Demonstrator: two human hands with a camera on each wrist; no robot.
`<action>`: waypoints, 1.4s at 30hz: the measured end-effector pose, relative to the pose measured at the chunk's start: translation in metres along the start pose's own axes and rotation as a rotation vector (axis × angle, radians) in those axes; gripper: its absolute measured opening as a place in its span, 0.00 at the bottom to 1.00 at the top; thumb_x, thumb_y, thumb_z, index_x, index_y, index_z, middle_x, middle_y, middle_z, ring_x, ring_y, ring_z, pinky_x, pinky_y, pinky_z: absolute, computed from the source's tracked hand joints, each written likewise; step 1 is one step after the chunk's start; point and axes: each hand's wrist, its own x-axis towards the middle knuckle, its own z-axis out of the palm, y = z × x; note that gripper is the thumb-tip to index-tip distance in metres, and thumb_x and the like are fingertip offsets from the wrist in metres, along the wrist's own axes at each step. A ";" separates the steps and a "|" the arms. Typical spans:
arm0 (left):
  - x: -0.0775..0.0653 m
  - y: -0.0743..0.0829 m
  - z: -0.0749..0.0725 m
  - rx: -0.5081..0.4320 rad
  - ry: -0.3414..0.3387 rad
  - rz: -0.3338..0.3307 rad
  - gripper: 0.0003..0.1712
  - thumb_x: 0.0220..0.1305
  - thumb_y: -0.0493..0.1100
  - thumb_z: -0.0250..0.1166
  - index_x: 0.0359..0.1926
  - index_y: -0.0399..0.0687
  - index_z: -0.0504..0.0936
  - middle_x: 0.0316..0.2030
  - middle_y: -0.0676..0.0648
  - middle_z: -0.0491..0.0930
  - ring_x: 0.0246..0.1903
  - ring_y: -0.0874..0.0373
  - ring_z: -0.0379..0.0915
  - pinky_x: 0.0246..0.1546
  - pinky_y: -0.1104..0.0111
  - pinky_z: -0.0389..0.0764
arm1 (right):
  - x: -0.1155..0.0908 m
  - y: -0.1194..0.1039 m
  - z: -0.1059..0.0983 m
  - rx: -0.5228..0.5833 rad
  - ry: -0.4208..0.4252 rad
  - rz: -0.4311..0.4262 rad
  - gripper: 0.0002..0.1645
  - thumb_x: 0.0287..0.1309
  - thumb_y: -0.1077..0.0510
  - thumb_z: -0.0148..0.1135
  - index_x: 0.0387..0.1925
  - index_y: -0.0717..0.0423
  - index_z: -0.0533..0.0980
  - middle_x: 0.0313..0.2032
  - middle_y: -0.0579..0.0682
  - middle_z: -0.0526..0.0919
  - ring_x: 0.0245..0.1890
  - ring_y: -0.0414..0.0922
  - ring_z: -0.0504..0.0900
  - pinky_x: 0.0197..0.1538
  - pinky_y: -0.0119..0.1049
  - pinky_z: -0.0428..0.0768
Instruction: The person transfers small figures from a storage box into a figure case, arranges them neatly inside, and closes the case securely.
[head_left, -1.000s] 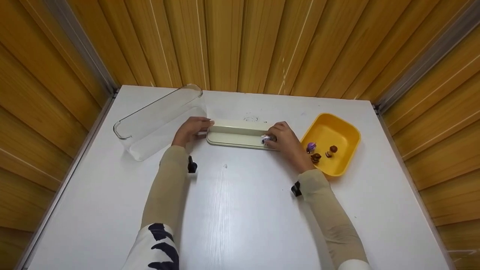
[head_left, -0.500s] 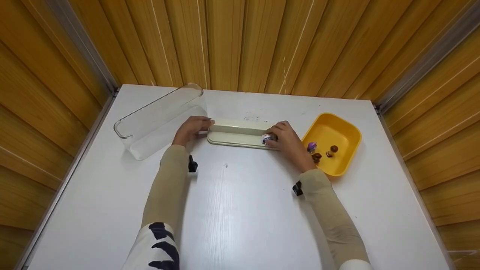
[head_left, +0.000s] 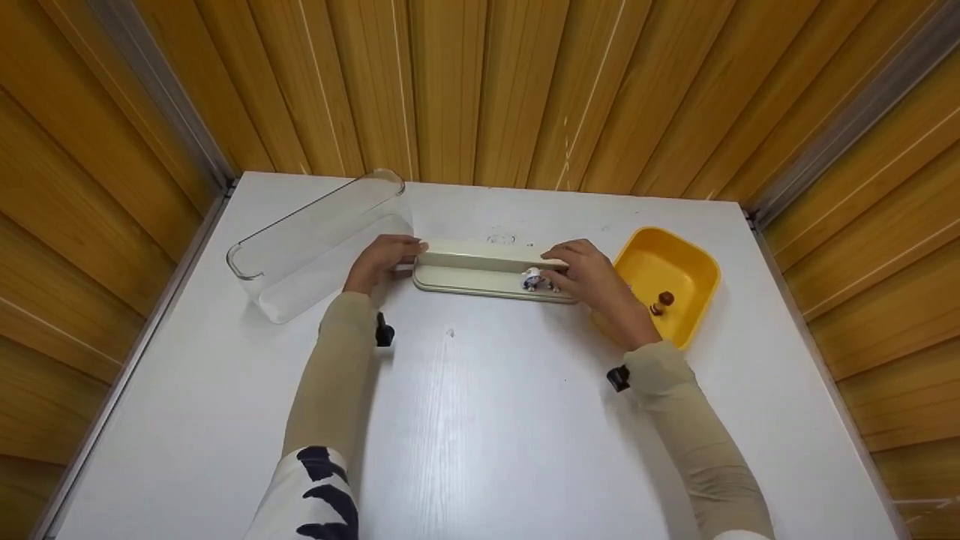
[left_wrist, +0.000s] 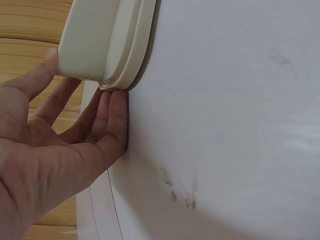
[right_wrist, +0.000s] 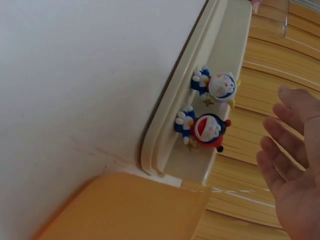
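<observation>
A long cream tray-like box (head_left: 465, 279) lies at the middle back of the table. At its left end my left hand (head_left: 379, 262) grips it, thumb on the upper edge and fingers at the lower rim in the left wrist view. Two cat figurines stand side by side near the box's right end: one has a white hood (right_wrist: 221, 87), the other a red-and-black hood (right_wrist: 206, 128). My right hand (right_wrist: 295, 165) has its fingers spread apart from both figurines, holding nothing. From the head view this hand partly covers the red-hooded one.
A yellow bin (head_left: 690, 262) stands just right of the box, with a brown-topped figurine (head_left: 662, 301) inside; my right forearm hides its near left part. A clear plastic bin (head_left: 300, 262) sits at the left back. Wood-patterned panels (head_left: 480, 90) border the white table (head_left: 480, 420).
My right hand has let go of a figurine in the box and drawn back to the right, now covering part of the yellow bin. The left hand stays in place.
</observation>
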 end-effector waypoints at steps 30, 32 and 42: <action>0.000 0.002 -0.002 0.013 -0.003 -0.017 0.33 0.68 0.49 0.69 0.70 0.44 0.73 0.63 0.45 0.77 0.62 0.51 0.73 0.65 0.59 0.74 | -0.050 0.098 -0.106 0.066 -0.436 0.812 0.37 0.72 0.41 0.58 0.63 0.69 0.70 0.60 0.70 0.72 0.57 0.65 0.71 0.65 0.60 0.71; -0.001 0.001 -0.001 0.006 -0.001 -0.020 0.33 0.68 0.49 0.69 0.70 0.44 0.72 0.63 0.44 0.77 0.62 0.50 0.73 0.64 0.59 0.74 | -0.052 0.103 -0.102 0.080 -0.460 0.824 0.32 0.70 0.42 0.60 0.56 0.67 0.75 0.54 0.66 0.77 0.52 0.61 0.74 0.59 0.54 0.75; 0.001 0.001 0.000 -0.010 0.022 -0.057 0.32 0.66 0.48 0.71 0.68 0.46 0.74 0.62 0.46 0.77 0.61 0.51 0.73 0.64 0.59 0.73 | -0.055 0.112 -0.093 0.076 -0.523 0.806 0.32 0.66 0.48 0.68 0.61 0.67 0.74 0.52 0.63 0.82 0.49 0.57 0.77 0.59 0.54 0.76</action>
